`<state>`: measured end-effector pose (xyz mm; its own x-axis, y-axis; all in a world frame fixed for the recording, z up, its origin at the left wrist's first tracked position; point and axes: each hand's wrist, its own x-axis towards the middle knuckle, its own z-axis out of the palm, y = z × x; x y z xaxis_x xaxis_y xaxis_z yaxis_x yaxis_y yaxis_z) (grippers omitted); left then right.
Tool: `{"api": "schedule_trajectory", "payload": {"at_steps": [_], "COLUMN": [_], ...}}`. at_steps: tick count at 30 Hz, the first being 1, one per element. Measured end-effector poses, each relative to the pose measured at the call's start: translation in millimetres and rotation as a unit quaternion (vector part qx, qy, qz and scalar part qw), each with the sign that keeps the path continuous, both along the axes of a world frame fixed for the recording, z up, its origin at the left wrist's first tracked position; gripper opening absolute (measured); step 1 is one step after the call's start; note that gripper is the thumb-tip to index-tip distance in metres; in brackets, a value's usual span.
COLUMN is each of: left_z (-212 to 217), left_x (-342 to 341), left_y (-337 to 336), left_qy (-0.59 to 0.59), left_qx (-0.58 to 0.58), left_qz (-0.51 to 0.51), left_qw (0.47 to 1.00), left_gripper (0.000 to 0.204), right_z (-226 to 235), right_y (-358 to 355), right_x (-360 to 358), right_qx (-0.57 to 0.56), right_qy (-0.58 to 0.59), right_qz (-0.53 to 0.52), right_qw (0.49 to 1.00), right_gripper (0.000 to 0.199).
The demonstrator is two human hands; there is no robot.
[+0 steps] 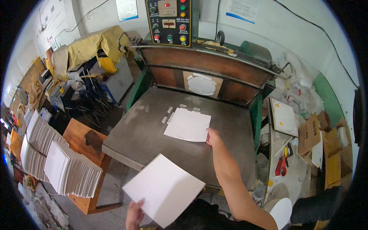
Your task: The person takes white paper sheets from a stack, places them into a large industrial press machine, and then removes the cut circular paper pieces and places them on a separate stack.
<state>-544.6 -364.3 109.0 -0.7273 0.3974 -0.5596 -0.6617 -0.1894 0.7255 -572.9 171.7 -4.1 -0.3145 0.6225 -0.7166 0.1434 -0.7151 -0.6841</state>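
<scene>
- On the wooden desk (pixel 78 132), stacks of white card (pixel 82 172) cover the left side, leaving bare wood toward the far right corner.
- Before the metal press bed's near edge, the left hand (pixel 135 212) is closed on a square white card (pixel 165 188), thumb on top; the card's far corner overlaps the bed in view.
- Around the middle of the metal press bed (pixel 132 128) lies a white sheet (pixel 188 124), small pale blocks (pixel 170 110) just beside its left and far edges.
- By that sheet's near right corner, the right hand (pixel 210 137) has its fingers drawn together, pinching the edge.
- Along the right-hand desk (pixel 297 165), red-handled scissors (pixel 281 167) lie near the left edge, cardboard boxes (pixel 309 134) beyond.
</scene>
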Motion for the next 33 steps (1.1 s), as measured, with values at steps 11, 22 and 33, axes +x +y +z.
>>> {"api": "schedule_trajectory", "payload": {"at_steps": [11,22,33], "left_z": [-53,-130,-93], "left_x": [-57,-151,-91], "left_y": [225,381,465], "left_qy": [-0.078,-0.059,0.664], "left_qx": [0.057,-0.013,-0.344], "left_qz": [-0.172,-0.14,-0.28], "left_qw": [0.98,0.988,0.603], "left_gripper": [0.036,0.036,0.065], "right_z": [29,126,186], "right_y": [72,-54,-170], "right_x": [66,366,350], "right_qx": [0.025,0.162,0.169], "right_qy": [0.261,0.065,-0.337], "right_qz": [0.046,-0.208,-0.1], "right_qw": [0.964,0.962,0.921], "right_gripper": [0.022,0.053,0.053]}}
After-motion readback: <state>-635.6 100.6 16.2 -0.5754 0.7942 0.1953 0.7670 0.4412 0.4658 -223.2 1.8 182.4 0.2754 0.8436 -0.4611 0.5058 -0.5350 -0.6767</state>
